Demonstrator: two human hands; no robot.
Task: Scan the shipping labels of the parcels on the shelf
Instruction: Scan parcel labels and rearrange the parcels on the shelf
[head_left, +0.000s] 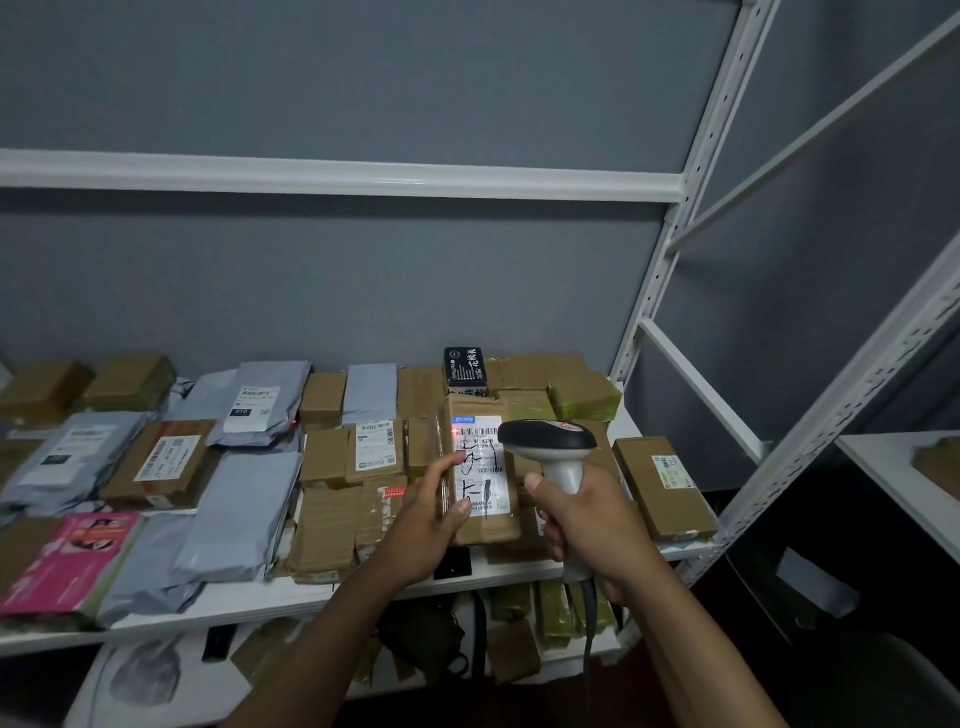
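A cardboard parcel (480, 470) is held upright above the front of the white shelf (291, 597), its shipping label (480, 465) facing the camera, with a red scan spot near the label's upper left. The left hand (423, 525) grips the parcel's left edge, thumb on the label. The right hand (592, 525) grasps the handle of a barcode scanner (553, 447), whose dark head overlaps the parcel's right edge. Behind and around lie cardboard boxes (324, 535), grey mailer bags (244, 512), a pink packet (70, 556) at the left and a black carton (466, 370) standing at the back. One labelled box (662, 486) lies at the shelf's right end. White perforated uprights (691, 171) frame the rack against a grey wall (363, 280); more parcels fill the tier below.
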